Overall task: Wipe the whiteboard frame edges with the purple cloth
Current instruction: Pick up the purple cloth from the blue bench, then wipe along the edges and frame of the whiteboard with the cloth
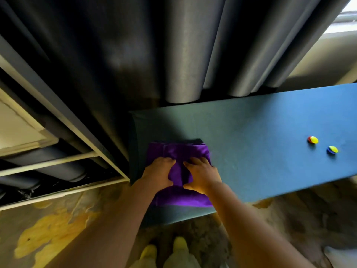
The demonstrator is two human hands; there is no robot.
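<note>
The purple cloth point(179, 153) lies folded on the left end of a blue-covered table point(260, 144). Both hands rest flat on top of it, side by side. My left hand point(159, 174) presses its left half and my right hand point(202, 176) its right half, fingers pointing away from me. The cloth's near edge reaches almost to the table's front edge. A white-edged frame point(63, 115), possibly the whiteboard frame, runs diagonally at the left, beside the table's left end.
Two round magnets, one red and yellow point(313, 140) and one blue and yellow point(332, 149), sit on the table's right part. Dark grey curtains point(173, 55) hang behind the table. A worn, stained floor point(54, 233) and my feet point(166, 252) are below.
</note>
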